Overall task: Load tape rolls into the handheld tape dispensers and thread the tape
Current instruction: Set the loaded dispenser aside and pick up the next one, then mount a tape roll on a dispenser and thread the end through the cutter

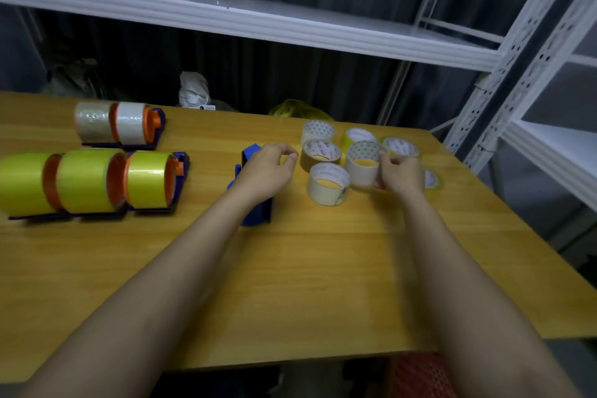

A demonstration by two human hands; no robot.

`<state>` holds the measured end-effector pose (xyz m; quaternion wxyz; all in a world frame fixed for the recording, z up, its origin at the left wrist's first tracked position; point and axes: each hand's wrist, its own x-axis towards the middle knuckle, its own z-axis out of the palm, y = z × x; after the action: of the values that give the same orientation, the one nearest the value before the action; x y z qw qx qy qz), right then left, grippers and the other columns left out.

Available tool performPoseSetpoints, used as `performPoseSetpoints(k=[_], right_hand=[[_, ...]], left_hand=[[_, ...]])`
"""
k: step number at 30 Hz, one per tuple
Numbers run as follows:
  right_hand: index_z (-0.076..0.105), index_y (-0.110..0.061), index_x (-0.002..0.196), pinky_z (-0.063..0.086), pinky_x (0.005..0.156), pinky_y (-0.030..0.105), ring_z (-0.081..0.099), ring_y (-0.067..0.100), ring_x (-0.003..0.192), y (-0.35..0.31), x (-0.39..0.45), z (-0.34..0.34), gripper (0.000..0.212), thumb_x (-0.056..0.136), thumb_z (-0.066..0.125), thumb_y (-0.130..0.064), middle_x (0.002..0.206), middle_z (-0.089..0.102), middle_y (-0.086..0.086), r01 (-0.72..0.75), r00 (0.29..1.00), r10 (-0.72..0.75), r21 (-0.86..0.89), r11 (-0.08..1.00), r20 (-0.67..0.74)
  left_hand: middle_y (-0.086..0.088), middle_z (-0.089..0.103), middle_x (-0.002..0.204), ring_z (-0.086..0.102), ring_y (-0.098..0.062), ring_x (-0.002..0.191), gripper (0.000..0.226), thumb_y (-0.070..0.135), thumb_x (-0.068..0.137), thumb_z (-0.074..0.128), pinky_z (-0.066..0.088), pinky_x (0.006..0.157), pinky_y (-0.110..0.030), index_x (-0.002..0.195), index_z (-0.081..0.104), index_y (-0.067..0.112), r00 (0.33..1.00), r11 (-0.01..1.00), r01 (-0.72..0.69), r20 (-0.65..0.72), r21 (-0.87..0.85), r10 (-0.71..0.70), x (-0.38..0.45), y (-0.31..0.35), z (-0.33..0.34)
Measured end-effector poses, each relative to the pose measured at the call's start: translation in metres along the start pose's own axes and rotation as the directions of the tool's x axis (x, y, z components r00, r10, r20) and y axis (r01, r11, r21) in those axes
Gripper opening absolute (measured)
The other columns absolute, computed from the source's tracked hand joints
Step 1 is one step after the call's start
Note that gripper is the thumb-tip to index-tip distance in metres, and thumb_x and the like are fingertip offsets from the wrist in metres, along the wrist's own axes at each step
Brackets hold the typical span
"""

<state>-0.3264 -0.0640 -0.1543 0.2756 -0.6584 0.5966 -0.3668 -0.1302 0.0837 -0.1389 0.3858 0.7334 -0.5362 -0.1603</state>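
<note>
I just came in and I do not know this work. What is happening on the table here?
A person is loading tape dispensers. The right hand grips a whitish tape roll among the loose rolls on the wooden table. The left hand hovers, fingers curled, over a blue dispenser that shows no roll. On the left stand dispensers already loaded: three with yellow tape, two with pale tape.
</note>
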Motion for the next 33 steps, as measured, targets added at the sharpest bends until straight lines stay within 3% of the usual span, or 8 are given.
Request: performPoseSetpoints(k=[3,6,10,12,16,23,29,33], right_hand=[[0.069,0.001,0.102,0.048,0.075,0.031,0.066,0.029,0.092,0.004,-0.002,-0.002,0.048,0.094,0.051,-0.043,0.088,0.071,0.016,0.052,0.999,-0.052,-0.019,0.998,-0.016],[0.068,-0.002,0.11,0.04,0.072,0.028,0.06,0.031,0.103,0.009,-0.009,-0.014,0.035,0.095,0.052,-0.029,0.105,0.069,0.017,0.113,0.989,-0.123,-0.108,0.988,-0.087],[0.047,-0.013,0.138,0.022,0.113,0.044,0.028,0.033,0.139,0.022,-0.006,-0.023,0.055,0.09,0.054,-0.038,0.143,0.046,0.014,0.083,0.995,-0.045,-0.475,0.876,0.091],[0.032,-0.014,0.146,0.007,0.115,0.052,0.018,0.031,0.143,0.031,-0.008,-0.021,0.066,0.092,0.051,-0.046,0.15,0.035,0.013,0.081,0.984,0.04,-0.635,0.768,0.174],[0.044,-0.01,0.135,0.012,0.116,0.053,0.032,0.031,0.134,0.043,-0.016,-0.014,0.046,0.095,0.053,-0.031,0.14,0.045,0.015,0.112,0.994,-0.077,-0.755,0.646,0.082],[0.048,-0.011,0.131,0.013,0.114,0.05,0.035,0.029,0.13,0.04,-0.038,-0.007,0.041,0.093,0.055,-0.025,0.133,0.049,0.012,0.037,0.974,-0.171,-0.637,0.77,-0.15],[0.056,-0.01,0.121,0.005,0.115,0.051,0.043,0.03,0.123,0.007,-0.064,-0.003,0.034,0.09,0.059,-0.023,0.12,0.056,0.011,0.301,0.861,-0.474,-0.565,0.768,-0.185],[0.06,-0.01,0.114,0.004,0.113,0.048,0.049,0.029,0.113,-0.025,-0.083,0.008,0.03,0.085,0.065,-0.02,0.105,0.057,0.008,0.558,0.751,-0.653,-0.433,0.708,-0.101]], left_hand=[[-0.001,0.05,0.134,0.051,-0.019,0.111,0.03,0.032,0.099,0.039,0.035,0.081,-0.026,0.122,0.057,0.022,1.0,1.0,0.01,0.002,0.02,-0.01,0.0,-0.001,0.002],[0.0,0.048,0.136,0.05,-0.02,0.115,0.031,0.031,0.099,0.039,0.035,0.083,-0.026,0.123,0.057,0.021,1.0,1.0,0.01,-0.002,0.026,-0.01,-0.002,0.003,0.005],[-0.002,0.049,0.134,0.048,-0.019,0.118,0.031,0.029,0.099,0.04,0.04,0.091,-0.031,0.123,0.057,0.018,1.0,0.999,-0.005,-0.005,0.031,0.005,-0.002,0.007,0.011],[-0.004,0.049,0.134,0.049,-0.02,0.116,0.031,0.028,0.099,0.041,0.042,0.095,-0.036,0.122,0.058,0.018,1.0,0.999,-0.008,-0.007,0.053,0.008,-0.002,0.009,0.014],[-0.004,0.053,0.132,0.049,-0.022,0.117,0.03,0.025,0.098,0.041,0.039,0.1,-0.039,0.121,0.059,0.017,0.998,0.991,-0.006,-0.066,0.134,0.015,-0.006,0.008,0.017],[-0.005,0.045,0.138,0.033,-0.023,0.132,0.034,0.025,0.098,0.041,0.022,0.11,-0.036,0.129,0.051,0.017,0.978,0.982,0.066,-0.208,0.177,-0.028,-0.014,-0.01,0.003],[-0.008,0.035,0.145,0.026,-0.024,0.137,0.042,0.03,0.098,0.04,0.023,0.113,-0.04,0.137,0.042,0.013,0.946,0.98,0.168,-0.297,0.103,-0.131,-0.024,-0.033,-0.012],[-0.013,0.03,0.149,0.03,-0.029,0.136,0.051,0.032,0.099,0.039,0.028,0.11,-0.041,0.144,0.031,0.008,0.935,0.959,0.285,-0.225,0.009,-0.276,-0.031,-0.042,-0.02]])
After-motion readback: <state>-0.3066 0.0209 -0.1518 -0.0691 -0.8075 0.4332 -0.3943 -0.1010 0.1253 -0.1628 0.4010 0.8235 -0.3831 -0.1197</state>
